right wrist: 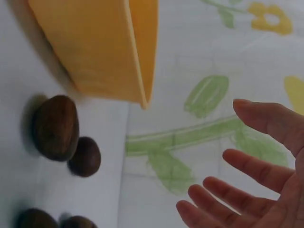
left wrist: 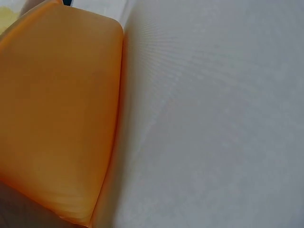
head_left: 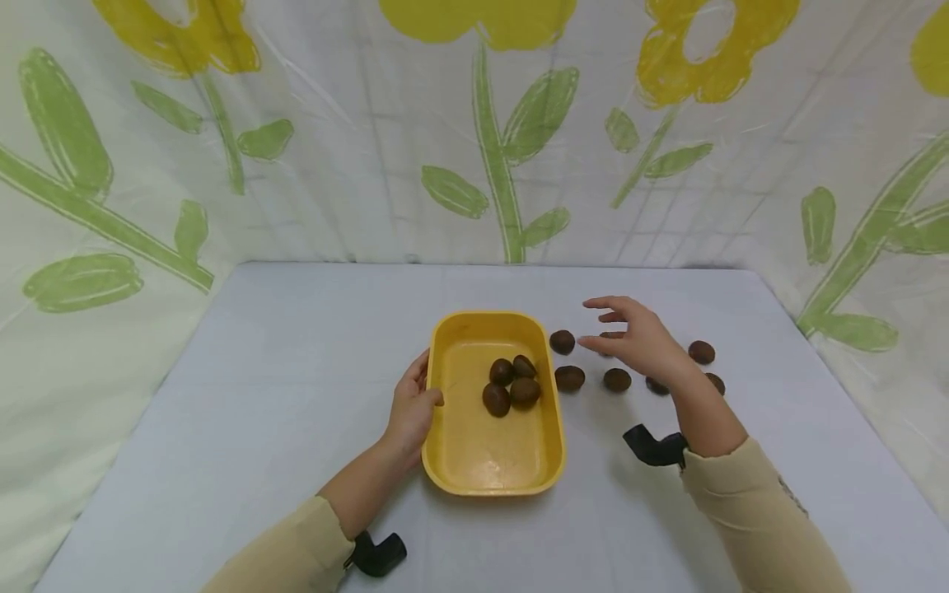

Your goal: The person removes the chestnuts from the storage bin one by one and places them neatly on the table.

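Note:
My left hand [head_left: 412, 412] grips the left rim of a yellow plastic tray [head_left: 474, 461], thumb over the edge and fingers outside. Several brown chestnuts [head_left: 496, 399] lie inside it, grouped toward the right. In the left wrist view the tray's orange-looking outer wall [left wrist: 61, 104] fills the left side. My right hand [head_left: 643, 342] hovers above the table right of the tray, fingers spread and holding nothing. Beneath and around it lie several more chestnuts [head_left: 617, 380], some partly covered by the hand and arm. The right wrist view shows loose chestnuts [right wrist: 56, 128] close to the tray's wall [right wrist: 90, 47].
A white table [head_left: 296, 329] carries everything. The loose chestnuts form two rough rows right of the tray, with one chestnut [head_left: 701, 352] near the far right end. Behind the table hangs a white sheet [head_left: 334, 165] painted with yellow flowers and green leaves.

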`<state>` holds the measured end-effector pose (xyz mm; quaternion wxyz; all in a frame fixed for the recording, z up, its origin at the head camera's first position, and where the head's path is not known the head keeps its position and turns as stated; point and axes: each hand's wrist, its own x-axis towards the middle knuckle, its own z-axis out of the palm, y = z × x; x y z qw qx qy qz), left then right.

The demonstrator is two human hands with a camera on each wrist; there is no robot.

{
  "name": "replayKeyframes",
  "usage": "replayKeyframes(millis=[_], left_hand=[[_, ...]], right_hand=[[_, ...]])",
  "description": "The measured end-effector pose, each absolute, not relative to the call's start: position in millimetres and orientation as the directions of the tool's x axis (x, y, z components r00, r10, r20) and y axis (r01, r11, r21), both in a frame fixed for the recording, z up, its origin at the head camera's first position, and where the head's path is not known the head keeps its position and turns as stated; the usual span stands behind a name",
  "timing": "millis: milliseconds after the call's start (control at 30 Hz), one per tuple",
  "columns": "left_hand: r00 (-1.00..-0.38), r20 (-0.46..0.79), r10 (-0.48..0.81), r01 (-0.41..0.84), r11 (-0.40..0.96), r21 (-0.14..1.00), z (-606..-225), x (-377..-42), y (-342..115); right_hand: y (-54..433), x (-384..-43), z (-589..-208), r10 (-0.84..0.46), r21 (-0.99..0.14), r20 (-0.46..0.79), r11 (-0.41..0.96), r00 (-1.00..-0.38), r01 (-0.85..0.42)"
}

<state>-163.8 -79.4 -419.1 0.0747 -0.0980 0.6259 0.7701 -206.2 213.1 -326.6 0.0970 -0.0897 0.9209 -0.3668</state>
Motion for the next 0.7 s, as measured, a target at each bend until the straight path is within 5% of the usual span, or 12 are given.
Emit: replayKeyframes(millis=[700], left_hand=[[-0.972,-0.232,0.025,-0.232,-0.216,0.948,-419.4,-163.6,-80.3]], right_hand=[[97.2,-217.5,-335.8,-0.468,-0.705,-0.090,0.653,-0.879,-0.276]])
